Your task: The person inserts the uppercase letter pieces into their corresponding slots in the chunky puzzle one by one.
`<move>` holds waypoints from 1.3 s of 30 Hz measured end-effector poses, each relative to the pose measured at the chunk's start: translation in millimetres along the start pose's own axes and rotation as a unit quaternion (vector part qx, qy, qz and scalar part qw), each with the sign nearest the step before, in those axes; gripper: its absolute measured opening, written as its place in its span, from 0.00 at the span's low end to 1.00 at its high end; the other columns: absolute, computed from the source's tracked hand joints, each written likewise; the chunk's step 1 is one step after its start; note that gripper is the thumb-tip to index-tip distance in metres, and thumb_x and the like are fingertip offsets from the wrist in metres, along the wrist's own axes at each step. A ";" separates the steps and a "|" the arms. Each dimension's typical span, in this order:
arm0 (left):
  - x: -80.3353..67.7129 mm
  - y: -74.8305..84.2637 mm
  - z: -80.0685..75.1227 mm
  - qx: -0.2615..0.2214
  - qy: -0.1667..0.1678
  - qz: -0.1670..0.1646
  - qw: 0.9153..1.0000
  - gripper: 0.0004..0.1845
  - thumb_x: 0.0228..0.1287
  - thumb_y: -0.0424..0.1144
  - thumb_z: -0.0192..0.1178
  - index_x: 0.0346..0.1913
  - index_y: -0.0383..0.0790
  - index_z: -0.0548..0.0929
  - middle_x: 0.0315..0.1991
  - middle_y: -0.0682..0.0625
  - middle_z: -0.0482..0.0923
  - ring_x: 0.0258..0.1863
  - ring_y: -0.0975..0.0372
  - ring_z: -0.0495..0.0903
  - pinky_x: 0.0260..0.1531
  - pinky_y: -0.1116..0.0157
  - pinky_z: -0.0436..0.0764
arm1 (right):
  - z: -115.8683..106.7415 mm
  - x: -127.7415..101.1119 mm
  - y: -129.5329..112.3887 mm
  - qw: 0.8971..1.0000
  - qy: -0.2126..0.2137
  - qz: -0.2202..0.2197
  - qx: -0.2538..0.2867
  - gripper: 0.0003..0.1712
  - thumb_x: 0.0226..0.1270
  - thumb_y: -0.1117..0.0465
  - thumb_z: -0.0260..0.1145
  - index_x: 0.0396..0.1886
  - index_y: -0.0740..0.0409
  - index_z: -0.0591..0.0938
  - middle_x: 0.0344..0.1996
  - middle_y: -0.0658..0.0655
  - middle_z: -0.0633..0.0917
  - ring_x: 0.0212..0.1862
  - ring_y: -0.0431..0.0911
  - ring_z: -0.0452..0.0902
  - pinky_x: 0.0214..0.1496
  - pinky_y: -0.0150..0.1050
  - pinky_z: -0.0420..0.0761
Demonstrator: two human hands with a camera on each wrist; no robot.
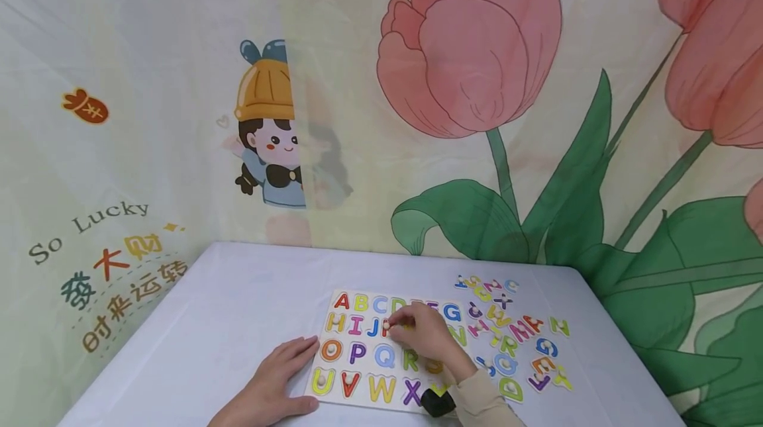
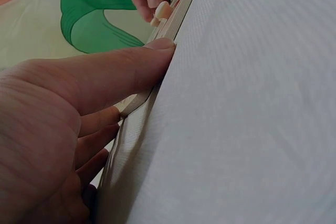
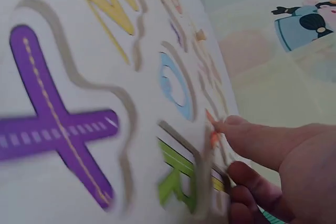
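Board (image 1: pixel 370 366) lies flat on the cloth-covered table (image 1: pixel 268 308), its left edge met by the left hand (image 1: pixel 271 377) at 8 o'clock: fingers fairly straight, thumb at the near corner, apparently to brace it against sliding. From 4 o'clock the right hand (image 1: pixel 420 329) reaches over, thumb and finger narrowed to pinch a red letter (image 1: pixel 384 329) just right of the J (image 1: pixel 373 328), toward the board's 12 o'clock; the grip is presumably on its knob. Loose letters (image 1: pixel 522 330) scatter from 1 to 4 o'clock, probably for easy right-hand reach. Shallow letter-shaped recesses cut the smooth white face; its edge looks like pale wood. The O (image 1: pixel 331 350) carries a rounded knob. Fine weave shows in the cloth.
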State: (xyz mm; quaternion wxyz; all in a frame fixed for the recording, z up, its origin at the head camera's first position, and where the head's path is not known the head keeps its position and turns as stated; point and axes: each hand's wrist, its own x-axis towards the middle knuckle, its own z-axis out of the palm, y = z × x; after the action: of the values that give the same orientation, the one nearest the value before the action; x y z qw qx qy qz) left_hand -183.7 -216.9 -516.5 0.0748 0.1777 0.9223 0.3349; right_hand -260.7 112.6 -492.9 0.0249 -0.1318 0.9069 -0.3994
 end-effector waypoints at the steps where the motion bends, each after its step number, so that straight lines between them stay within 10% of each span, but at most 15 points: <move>1: 0.1 -0.4 -0.2 0.000 0.000 -0.001 1.000 0.55 0.52 0.61 0.79 0.80 0.41 0.70 0.82 0.44 0.63 0.80 0.37 0.56 0.71 0.27 0.58 | -5.8 0.7 2.2 1.000 -0.015 -0.005 0.009 0.10 0.70 0.56 0.75 0.49 0.48 0.91 0.41 0.46 0.84 0.44 0.44 0.76 0.46 0.39 0.78; 7: -0.6 -2.2 -0.3 -0.002 0.000 0.006 1.000 0.54 0.53 0.62 0.78 0.80 0.41 0.70 0.82 0.44 0.63 0.80 0.38 0.56 0.71 0.26 0.58 | -57.2 13.0 23.9 0.997 -0.055 -0.049 0.006 0.14 0.74 0.61 0.72 0.56 0.53 0.89 0.48 0.51 0.88 0.46 0.46 0.82 0.46 0.36 0.84; 17: -1.5 -5.4 -0.1 -0.005 0.006 0.009 1.000 0.55 0.52 0.61 0.79 0.80 0.41 0.70 0.81 0.46 0.64 0.80 0.39 0.57 0.70 0.26 0.59 | -141.5 55.2 73.6 0.974 -0.034 -0.149 -0.168 0.13 0.70 0.72 0.72 0.51 0.59 0.91 0.47 0.58 0.87 0.48 0.51 0.82 0.52 0.48 0.87; 26: -1.6 -5.6 1.6 -0.005 0.008 0.019 1.000 0.55 0.53 0.62 0.78 0.80 0.41 0.69 0.81 0.47 0.63 0.80 0.40 0.57 0.71 0.27 0.59 | -153.9 77.5 95.9 0.955 -0.062 -0.136 -0.257 0.11 0.68 0.71 0.75 0.47 0.57 0.93 0.48 0.54 0.86 0.51 0.51 0.83 0.54 0.47 0.86; 39: -3.9 -3.5 3.4 0.020 0.036 0.028 0.999 0.53 0.53 0.60 0.78 0.80 0.44 0.71 0.80 0.52 0.65 0.80 0.44 0.59 0.72 0.32 0.62 | -148.8 91.9 112.2 0.955 -0.054 -0.121 -0.267 0.07 0.68 0.67 0.76 0.42 0.52 0.95 0.40 0.47 0.87 0.43 0.41 0.80 0.47 0.40 0.85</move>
State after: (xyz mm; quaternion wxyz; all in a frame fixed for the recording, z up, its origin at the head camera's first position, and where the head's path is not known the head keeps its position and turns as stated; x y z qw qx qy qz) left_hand -180.2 -218.8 -521.2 0.0286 0.1925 0.9257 0.3244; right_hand -396.3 268.1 -468.2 -0.0106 -0.2641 0.9549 -0.1352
